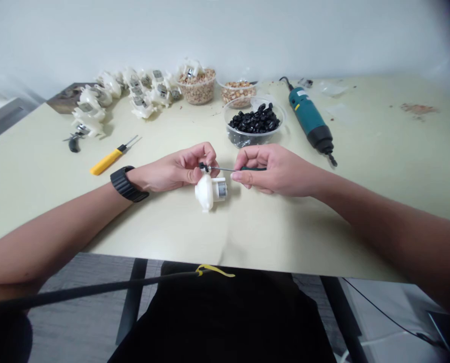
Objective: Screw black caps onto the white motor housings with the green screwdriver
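Note:
My left hand [189,166] pinches a white plastic motor housing [205,194] near its top, where a small black part [203,166] sits between thumb and fingers. A silvery cylinder, like a small motor, shows at the housing's right side. In my right hand [268,169] is a screwdriver [225,169] with a dark green handle, its thin shaft pointing left. The shaft's tip reaches the black part beside my left fingertips; whether it sits in a screw is too small to tell. Fingers cover most of the handle.
A tub of black parts [255,123] stands beyond my right hand, near a green electric screwdriver [311,118]. Two tubs of small brownish pieces [197,93] [238,93] stand by the wall. Several white housings [90,103] lie back left; a yellow screwdriver [109,160] lies nearer.

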`<state>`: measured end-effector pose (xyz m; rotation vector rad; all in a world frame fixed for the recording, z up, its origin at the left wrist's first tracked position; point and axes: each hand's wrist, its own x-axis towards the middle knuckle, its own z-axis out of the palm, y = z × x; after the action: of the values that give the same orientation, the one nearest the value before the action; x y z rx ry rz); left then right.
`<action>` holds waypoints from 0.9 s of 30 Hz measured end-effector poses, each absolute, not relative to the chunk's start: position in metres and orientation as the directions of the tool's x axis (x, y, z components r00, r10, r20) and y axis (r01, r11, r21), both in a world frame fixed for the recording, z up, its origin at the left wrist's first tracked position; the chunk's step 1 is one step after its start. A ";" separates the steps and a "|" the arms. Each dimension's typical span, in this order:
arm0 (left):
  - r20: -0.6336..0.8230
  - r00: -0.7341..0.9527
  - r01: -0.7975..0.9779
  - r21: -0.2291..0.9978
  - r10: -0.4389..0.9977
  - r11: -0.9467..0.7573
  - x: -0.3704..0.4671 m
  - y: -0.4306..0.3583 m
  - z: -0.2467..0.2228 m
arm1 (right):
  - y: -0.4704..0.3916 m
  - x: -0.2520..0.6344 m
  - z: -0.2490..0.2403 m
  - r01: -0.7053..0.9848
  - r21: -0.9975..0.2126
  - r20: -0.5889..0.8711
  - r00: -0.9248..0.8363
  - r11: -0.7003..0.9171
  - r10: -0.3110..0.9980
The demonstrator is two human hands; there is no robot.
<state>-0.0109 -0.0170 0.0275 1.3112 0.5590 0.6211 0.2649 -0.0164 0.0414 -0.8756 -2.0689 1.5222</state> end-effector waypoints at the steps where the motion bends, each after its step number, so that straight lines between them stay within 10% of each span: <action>1: -0.029 0.716 -0.100 0.984 0.697 0.144 -0.011 -0.017 0.028 | -0.016 0.265 0.040 0.230 -0.948 -0.007 -0.708 0.221 0.706; 27: 0.003 0.765 -0.091 0.990 0.644 0.103 -0.012 -0.016 0.028 | -0.024 0.272 0.043 0.406 -0.610 0.315 -0.664 0.681 0.678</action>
<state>-0.0124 -0.0157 0.0283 1.3708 0.4973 0.5765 0.2722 -0.0245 0.0432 -0.8334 -2.3633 0.6819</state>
